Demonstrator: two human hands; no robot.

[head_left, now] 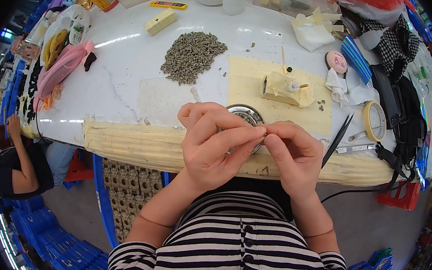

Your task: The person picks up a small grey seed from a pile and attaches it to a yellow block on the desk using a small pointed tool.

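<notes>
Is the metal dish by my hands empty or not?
Not empty: grayish pieces show inside the round metal dish; your left hand covers part, so I cannot tell how full.

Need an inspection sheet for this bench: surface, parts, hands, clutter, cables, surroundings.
Surface: white table; tan tape along its front edge.
Parts: pile of small metal parts; round dish, partly hidden by the hands.
Hands: left hand and right hand meet at the fingertips by the dish; anything pinched is too small to tell.
Clutter: pink mesh item left; black tweezers and tape roll right.
Cables: black cable below the right front edge.
Surroundings: seated person left; blue trays lower left.
</notes>
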